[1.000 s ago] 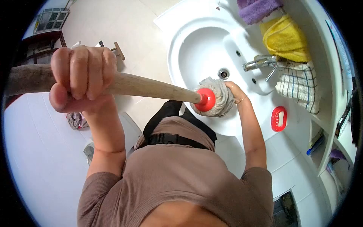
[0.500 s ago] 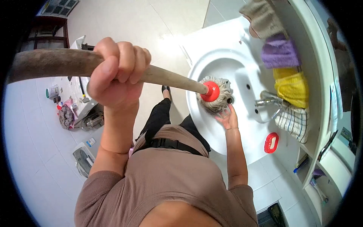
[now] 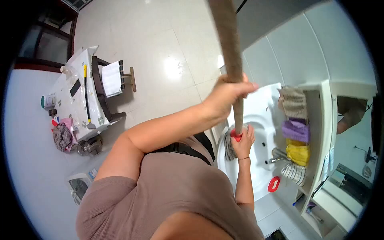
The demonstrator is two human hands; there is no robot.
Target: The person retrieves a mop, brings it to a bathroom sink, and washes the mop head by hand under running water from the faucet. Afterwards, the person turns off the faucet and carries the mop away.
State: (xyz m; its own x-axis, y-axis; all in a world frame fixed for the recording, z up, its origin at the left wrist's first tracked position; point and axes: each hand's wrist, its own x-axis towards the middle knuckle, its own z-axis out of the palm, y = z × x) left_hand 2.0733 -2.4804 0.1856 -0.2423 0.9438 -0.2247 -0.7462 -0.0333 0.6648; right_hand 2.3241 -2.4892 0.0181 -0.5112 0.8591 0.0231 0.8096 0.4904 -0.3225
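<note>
My left hand (image 3: 225, 96) is wrapped round the wooden handle of a mop (image 3: 227, 36), which stands steeply over the white washbasin (image 3: 255, 182). At the handle's lower end is a red collar (image 3: 236, 136). Grey string strands of the mop head (image 3: 229, 149) hang inside the bowl. Down there my right hand (image 3: 243, 145) grips the mop head beside the collar, fingers curled over its far side and partly hidden. To the right of that hand is the metal tap (image 3: 278, 155). A red soap dish (image 3: 273, 184) lies on the basin's near corner.
Grey, purple, yellow and checked cloths (image 3: 296, 131) hang along the wall cabinet (image 3: 326, 120) on the right. A table (image 3: 76, 108) with a cloth cover stands at the left, a stool (image 3: 112, 78) beside it. Pale floor tiles (image 3: 160, 52) lie between table and basin.
The mop handle has swung from lying leftward to pointing steeply up the view. My left hand moved right with it, and my right hand went from under the mop head to beside the collar.
</note>
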